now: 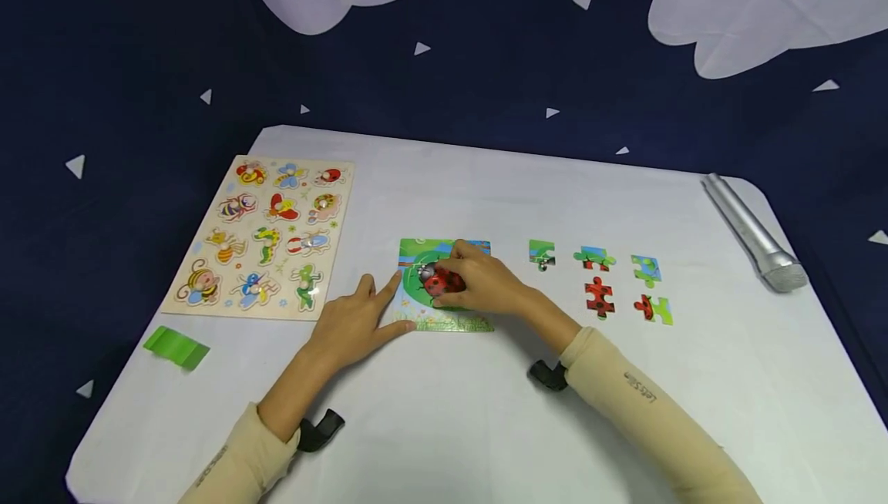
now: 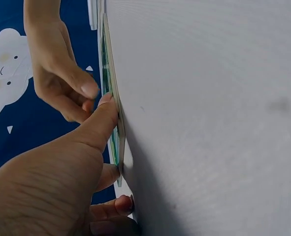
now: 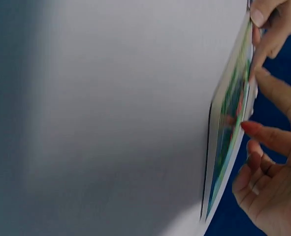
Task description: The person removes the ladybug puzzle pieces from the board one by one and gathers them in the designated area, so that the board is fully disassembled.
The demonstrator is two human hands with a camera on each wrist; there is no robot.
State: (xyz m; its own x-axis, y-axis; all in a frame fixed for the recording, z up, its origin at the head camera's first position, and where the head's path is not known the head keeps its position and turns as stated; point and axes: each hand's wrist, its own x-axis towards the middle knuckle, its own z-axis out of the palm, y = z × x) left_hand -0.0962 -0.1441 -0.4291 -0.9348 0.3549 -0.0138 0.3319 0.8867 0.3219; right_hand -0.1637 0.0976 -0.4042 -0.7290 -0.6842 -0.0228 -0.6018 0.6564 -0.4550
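A square ladybug puzzle board (image 1: 444, 323) lies on the white table, printed with grass and a green leaf. My left hand (image 1: 352, 325) rests at its left side; the straight index finger touches the left edge and the thumb the lower left corner. Over the board, my right hand (image 1: 489, 280) pinches a red ladybug puzzle piece (image 1: 444, 282) between thumb and fingers, pressed close to the picture. The right hand hides part of the board's right side. In the right wrist view the board (image 3: 219, 162) shows at a steep slant, with fingertips on its face.
Several loose puzzle pieces (image 1: 600, 297) lie right of the board. A wooden insect peg puzzle (image 1: 258, 242) is at the left, with a green strip (image 1: 176, 347) below it. A silver microphone-shaped object (image 1: 756, 234) lies at the far right. Dark patterned cloth (image 1: 486, 65) hangs behind.
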